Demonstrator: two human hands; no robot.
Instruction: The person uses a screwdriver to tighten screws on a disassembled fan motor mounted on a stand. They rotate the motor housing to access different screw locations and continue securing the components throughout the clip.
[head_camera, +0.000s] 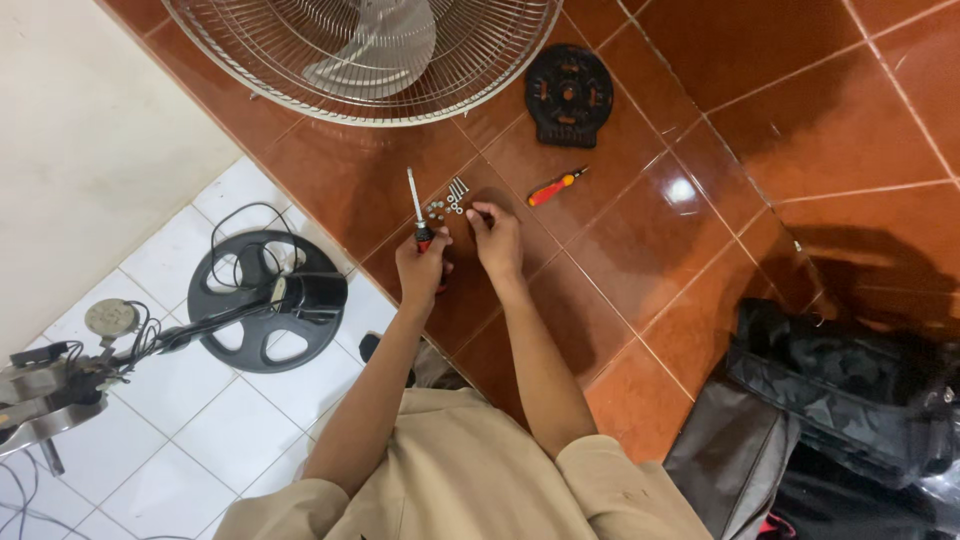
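Head view looks straight down on a person crouched over a floor (640, 250) of glossy red-brown tiles, with both forearms reaching forward. The left hand (421, 262) is closed around the red-and-black handle of a long screwdriver (417, 208), whose metal shaft points away from the body, so the tool sits ready in a working grip rather than lying loose. The right hand (496, 238) is curled with its fingertips pinched together just beside a small cluster of screws and nuts (449, 200); whether it actually holds one of them cannot be told. That hardware lies bunched on one tile directly ahead of both hands, seemingly gathered so no piece strays. A smaller red-handled screwdriver (555, 187) rests to the right, near but apart from the cluster. Farther off lie a black round plate (568, 94) and the wire fan guard (365, 55) with its blades, set flat on the floor. A black round base (265, 300) with a cable sits on the white tiles to the left, and dark bags (830, 420) lie at the right.
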